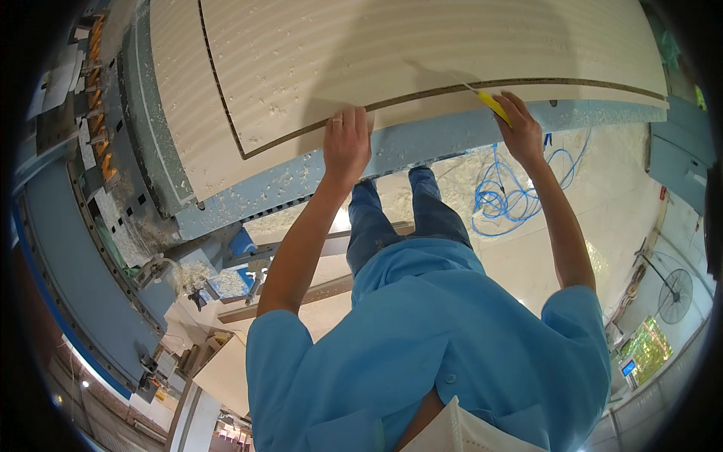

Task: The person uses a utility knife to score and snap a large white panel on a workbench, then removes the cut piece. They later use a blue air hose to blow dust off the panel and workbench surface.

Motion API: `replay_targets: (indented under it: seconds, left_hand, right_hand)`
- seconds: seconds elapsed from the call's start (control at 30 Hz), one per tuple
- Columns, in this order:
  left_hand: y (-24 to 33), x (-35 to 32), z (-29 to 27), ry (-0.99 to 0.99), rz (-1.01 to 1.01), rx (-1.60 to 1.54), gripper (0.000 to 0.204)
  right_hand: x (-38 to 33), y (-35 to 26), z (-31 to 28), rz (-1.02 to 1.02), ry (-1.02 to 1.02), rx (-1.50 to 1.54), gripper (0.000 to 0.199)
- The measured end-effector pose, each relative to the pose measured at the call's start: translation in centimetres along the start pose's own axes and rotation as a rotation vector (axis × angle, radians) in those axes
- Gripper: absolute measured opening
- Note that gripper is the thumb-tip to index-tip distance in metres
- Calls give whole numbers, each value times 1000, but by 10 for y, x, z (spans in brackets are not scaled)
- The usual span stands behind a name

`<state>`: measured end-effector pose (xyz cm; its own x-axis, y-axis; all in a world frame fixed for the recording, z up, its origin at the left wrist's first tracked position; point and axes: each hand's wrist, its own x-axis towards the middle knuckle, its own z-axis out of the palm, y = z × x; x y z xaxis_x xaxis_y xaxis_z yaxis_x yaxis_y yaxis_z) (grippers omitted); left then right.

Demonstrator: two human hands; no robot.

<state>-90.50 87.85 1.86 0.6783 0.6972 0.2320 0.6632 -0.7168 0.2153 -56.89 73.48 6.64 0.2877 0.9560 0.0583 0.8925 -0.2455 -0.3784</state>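
Observation:
A large pale board (422,53) lies on a blue machine bed (444,139), with a dark routed groove cut into it near its front edge. My left hand (347,142) presses flat on the narrow strip of board in front of the groove, fingers spread. My right hand (521,132) grips a yellow-handled tool (491,102) whose thin tip reaches into the groove. Both forearms come up from my blue shirt below.
Wood chips cover the bed edge and the machine's left side (162,151). A coiled blue hose (501,200) lies on the floor under the right hand. A standing fan (674,294) is at the far right. Orange parts (98,83) line the machine's left rail.

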Motion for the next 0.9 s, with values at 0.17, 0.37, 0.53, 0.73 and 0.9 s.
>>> replay_targets:
  seconds: [0.17,0.37,0.53,0.73,0.9]
  left_hand:
    - [1,10,-6,-113,-78,-60,47]
    - [1,12,-8,-123,-84,-81,46]
    - [3,14,-12,-154,-114,-113,46]
    - [6,15,-14,-180,-160,-93,45]
    - [3,13,-12,-211,-165,-134,47]
  right_hand:
    - [25,12,19,-61,-77,-119,50]
    - [27,23,28,-90,-59,-138,49]
    - [32,29,28,-64,-159,-147,50]
    - [38,26,24,-105,-146,-107,49]
    - [35,31,23,-143,-115,-77,49]
